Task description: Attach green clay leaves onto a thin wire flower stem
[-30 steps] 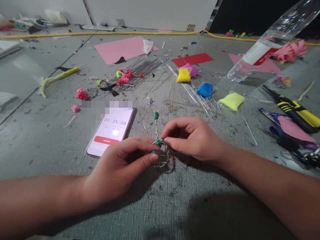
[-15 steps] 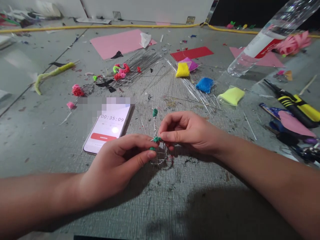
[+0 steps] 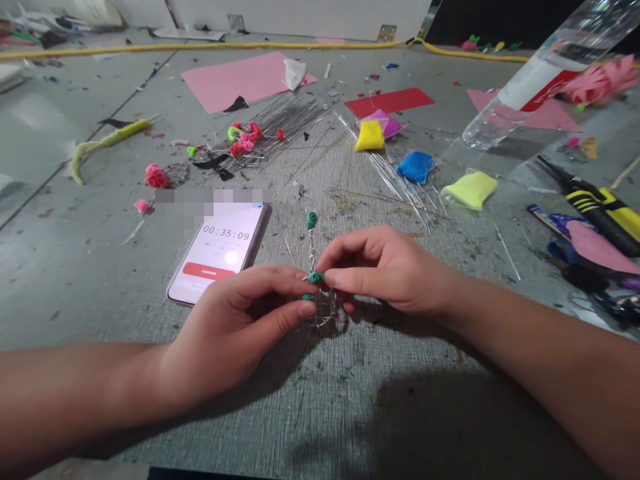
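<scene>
A small silver wire ornament (image 3: 326, 313), a round wire loop with a twisted stem, is between my hands just above the table. One green clay rose (image 3: 312, 221) tops the stem, and another green rose (image 3: 315, 277) sits where stem and loop meet. A third green piece (image 3: 307, 297) shows partly beside my left fingertips. My left hand (image 3: 250, 313) is closed, pinching the ornament's left side between thumb and fingers. My right hand (image 3: 383, 270) is closed too, its thumb and forefinger at the right edge of the middle rose. The fingers hide part of the loop.
Left of the hands lies a phone (image 3: 215, 253) showing a timer. Beyond are loose wires (image 3: 300, 120), a yellow clay packet (image 3: 370, 136), a blue packet (image 3: 416, 167) and a pale yellow packet (image 3: 473, 189). A plastic bottle (image 3: 520, 87) and a black-and-yellow tool (image 3: 595, 207) are at right.
My right fingertips have shifted slightly right, leaving more of the middle green rose visible. My left hand keeps its pinch. The camera view has moved a little.
</scene>
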Tool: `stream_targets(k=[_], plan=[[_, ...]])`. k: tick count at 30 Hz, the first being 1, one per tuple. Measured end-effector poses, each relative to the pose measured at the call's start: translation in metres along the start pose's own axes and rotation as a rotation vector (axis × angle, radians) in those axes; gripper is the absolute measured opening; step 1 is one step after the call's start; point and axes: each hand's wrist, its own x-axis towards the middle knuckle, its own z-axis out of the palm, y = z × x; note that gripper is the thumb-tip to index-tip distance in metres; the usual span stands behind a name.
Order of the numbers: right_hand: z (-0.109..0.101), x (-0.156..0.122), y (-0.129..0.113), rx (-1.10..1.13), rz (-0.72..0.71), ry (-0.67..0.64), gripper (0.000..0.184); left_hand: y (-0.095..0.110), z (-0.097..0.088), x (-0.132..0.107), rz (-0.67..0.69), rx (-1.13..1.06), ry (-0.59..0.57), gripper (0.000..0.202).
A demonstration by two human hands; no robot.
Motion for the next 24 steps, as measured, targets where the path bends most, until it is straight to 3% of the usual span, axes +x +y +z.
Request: stream_targets(k=[10,24], plan=[[0.007,-0.001,-0.002,-0.019,0.133,0.076,0.018,0.001,0.002,0.001,-0.014,-0.006,-0.017,0.006],[0.014,-0.004,-0.001,0.002,0.077,0.15,0.02,0.001,0.003,0.0,-0.048,-0.056,-0.005,0.008]])
